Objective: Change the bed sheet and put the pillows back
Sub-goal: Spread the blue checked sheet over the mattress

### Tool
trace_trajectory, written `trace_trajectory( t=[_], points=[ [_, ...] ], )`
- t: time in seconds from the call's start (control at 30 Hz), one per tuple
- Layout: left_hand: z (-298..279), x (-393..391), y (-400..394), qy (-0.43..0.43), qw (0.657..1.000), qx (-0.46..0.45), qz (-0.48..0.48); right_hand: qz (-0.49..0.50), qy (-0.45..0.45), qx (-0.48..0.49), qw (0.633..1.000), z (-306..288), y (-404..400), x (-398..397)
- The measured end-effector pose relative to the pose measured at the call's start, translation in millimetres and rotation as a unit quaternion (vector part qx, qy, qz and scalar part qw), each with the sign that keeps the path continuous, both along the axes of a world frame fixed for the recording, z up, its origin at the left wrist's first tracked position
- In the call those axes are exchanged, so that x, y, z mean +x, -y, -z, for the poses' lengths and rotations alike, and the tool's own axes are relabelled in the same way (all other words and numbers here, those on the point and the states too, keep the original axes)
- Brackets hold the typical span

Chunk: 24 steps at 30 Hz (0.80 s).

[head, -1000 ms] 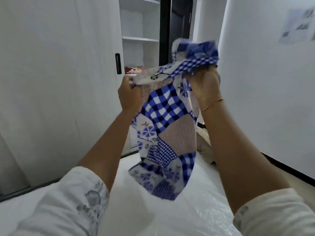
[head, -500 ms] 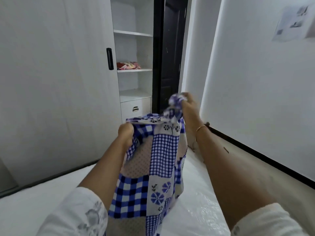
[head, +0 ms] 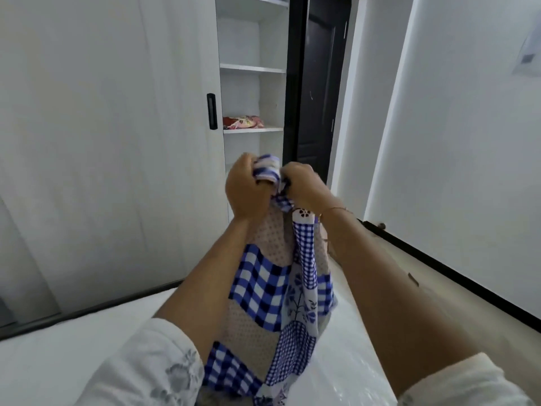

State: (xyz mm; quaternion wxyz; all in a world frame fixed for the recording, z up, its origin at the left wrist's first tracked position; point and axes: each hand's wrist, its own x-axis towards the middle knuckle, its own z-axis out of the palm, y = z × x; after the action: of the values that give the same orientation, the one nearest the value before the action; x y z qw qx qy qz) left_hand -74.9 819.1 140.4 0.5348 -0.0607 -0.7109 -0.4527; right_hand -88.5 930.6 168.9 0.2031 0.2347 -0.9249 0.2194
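Cotton patchwork bed sheet [head: 272, 291], blue check, bunched and hanging over the bare mattress [head: 58, 361].
Looks light, soft, floppy; best gripped along an edge or corner. Left hand [head: 244, 190] and right hand [head: 304, 186] close together, fingers curled tight round the gathered top.

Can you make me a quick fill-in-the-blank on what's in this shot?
1. Both hands grip the ____-and-white patchwork sheet.
2. The left hand and right hand hold its bunched ____ edge.
3. The folded red cloth lies on a ____.

Missing words: blue; top; shelf
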Motion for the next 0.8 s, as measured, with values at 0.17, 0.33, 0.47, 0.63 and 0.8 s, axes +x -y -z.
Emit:
trace_trajectory(
  t=[0.17,0.33,0.47,0.63,0.8],
  points=[
    [26.5,-10.5,26.3,0.155,0.978,-0.113,0.081,0.002,-0.17,-0.121,0.978,-12.6,-26.3,-8.1],
    [49.1,-26.1,6.8,0.166,0.967,-0.192,0.016,-0.007,-0.201,-0.226,0.953,-5.5,-28.4,-9.9],
    [61.3,-27.1,16.8,0.303,0.924,0.092,0.214,0.071,-0.166,-0.276,0.944,-3.6,-52.6,-4.4],
    [90.5,-22.6,21.5,0.411,0.848,-0.279,0.188,0.143,-0.044,-0.364,0.92,13.1,-69.5,-4.0],
    [105.8,-18.2,28.1,0.432,0.726,-0.525,-0.103,0.152,0.141,-0.206,0.956,58.3,-70.9,-8.2]
  ],
)
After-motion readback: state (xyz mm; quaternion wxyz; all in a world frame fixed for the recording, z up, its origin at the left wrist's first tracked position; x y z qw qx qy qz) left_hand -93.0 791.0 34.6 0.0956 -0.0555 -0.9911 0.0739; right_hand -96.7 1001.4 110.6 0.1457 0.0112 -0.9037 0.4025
